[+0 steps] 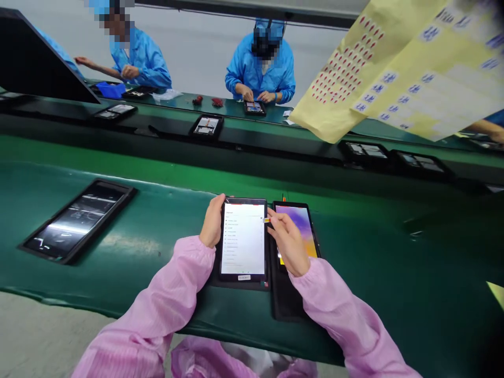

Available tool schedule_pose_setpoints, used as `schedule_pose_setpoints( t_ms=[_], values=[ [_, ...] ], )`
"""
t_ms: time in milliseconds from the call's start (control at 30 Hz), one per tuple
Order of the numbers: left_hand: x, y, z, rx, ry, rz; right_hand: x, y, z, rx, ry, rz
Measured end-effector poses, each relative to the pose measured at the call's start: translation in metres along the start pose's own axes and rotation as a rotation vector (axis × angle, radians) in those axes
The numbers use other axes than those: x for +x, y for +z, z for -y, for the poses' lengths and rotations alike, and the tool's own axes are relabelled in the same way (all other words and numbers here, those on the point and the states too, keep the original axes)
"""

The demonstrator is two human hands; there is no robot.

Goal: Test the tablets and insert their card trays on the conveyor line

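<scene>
A tablet (243, 239) with a lit white list screen rests in front of me, just above or on a dark tray. My left hand (213, 220) grips its upper left edge, fingers curled round the side. At the tablet's right edge, my right hand (289, 239) pinches a small thin strip (266, 220) with white, yellow and red on it; its exact kind is too small to tell. Beneath the right hand and partly hidden lies a second tablet (295, 218) with a purple and orange screen, in a black tray (287, 302).
A dark-screened tablet (81, 220) lies at the left on the green mat (165, 210). Beyond runs a black conveyor (268, 149) with several trays of opened devices. Yellow sheets (354, 73) hang at the upper right. Co-workers in blue (262, 68) sit opposite; a black panel (35, 58) juts in upper left.
</scene>
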State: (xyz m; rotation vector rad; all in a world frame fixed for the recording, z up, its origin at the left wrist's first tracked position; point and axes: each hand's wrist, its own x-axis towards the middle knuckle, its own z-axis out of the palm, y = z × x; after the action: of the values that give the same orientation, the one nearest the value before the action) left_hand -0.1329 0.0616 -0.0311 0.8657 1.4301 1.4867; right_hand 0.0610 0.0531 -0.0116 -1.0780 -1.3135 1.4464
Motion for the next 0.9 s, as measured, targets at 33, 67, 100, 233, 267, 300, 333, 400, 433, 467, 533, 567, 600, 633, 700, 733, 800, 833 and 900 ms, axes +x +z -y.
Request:
schedule_pose_setpoints(
  t_ms=[33,67,100,233,267,300,333,400,433,467,533,567,600,633,700,733,800,833,900],
  values=[
    [-0.008,0.003,-0.011,-0.084,0.052,-0.002,-0.004,0.0,0.01,0.058,-0.032,0.007],
    [-0.017,0.006,-0.022,-0.159,0.116,-0.001,-0.008,-0.001,0.02,0.109,-0.074,0.015],
    [-0.026,0.008,-0.034,-0.214,0.192,0.007,-0.012,-0.003,0.028,0.145,-0.121,0.025],
    [-0.052,0.008,-0.07,-0.089,0.469,0.12,-0.021,-0.018,0.05,0.11,-0.263,0.053],
    [-0.055,0.007,-0.074,-0.003,0.515,0.143,-0.022,-0.022,0.053,0.093,-0.279,0.056],
    [-0.056,0.005,-0.077,0.078,0.561,0.156,-0.022,-0.026,0.055,0.081,-0.292,0.056],
    [-0.056,0.003,-0.078,0.144,0.61,0.164,-0.023,-0.029,0.056,0.075,-0.308,0.057],
    [-0.051,-0.001,-0.08,0.233,0.721,0.185,-0.022,-0.031,0.059,0.071,-0.342,0.061],
    [-0.048,-0.003,-0.082,0.271,0.777,0.203,-0.021,-0.031,0.06,0.068,-0.358,0.059],
    [-0.044,-0.005,-0.084,0.317,0.832,0.233,-0.02,-0.031,0.061,0.063,-0.371,0.055],
    [-0.037,-0.008,-0.094,0.454,0.939,0.334,-0.016,-0.03,0.064,0.043,-0.387,0.043],
    [-0.035,-0.01,-0.101,0.538,0.99,0.395,-0.014,-0.029,0.066,0.03,-0.394,0.037],
    [-0.033,-0.011,-0.108,0.623,1.038,0.458,-0.012,-0.029,0.068,0.017,-0.402,0.032],
    [-0.032,-0.011,-0.114,0.704,1.08,0.512,-0.01,-0.03,0.071,0.007,-0.412,0.027],
    [-0.029,-0.012,-0.126,0.834,1.138,0.57,-0.006,-0.031,0.078,-0.01,-0.441,0.008],
    [-0.028,-0.012,-0.129,0.881,1.153,0.578,-0.004,-0.032,0.083,-0.017,-0.458,-0.002],
    [-0.025,-0.012,-0.133,0.935,1.165,0.576,-0.001,-0.032,0.093,-0.037,-0.491,-0.012],
    [-0.024,-0.012,-0.133,0.944,1.167,0.577,0.0,-0.032,0.097,-0.048,-0.507,-0.011],
    [-0.023,-0.011,-0.133,0.946,1.181,0.589,0.001,-0.03,0.107,-0.06,-0.529,0.005]
  ],
)
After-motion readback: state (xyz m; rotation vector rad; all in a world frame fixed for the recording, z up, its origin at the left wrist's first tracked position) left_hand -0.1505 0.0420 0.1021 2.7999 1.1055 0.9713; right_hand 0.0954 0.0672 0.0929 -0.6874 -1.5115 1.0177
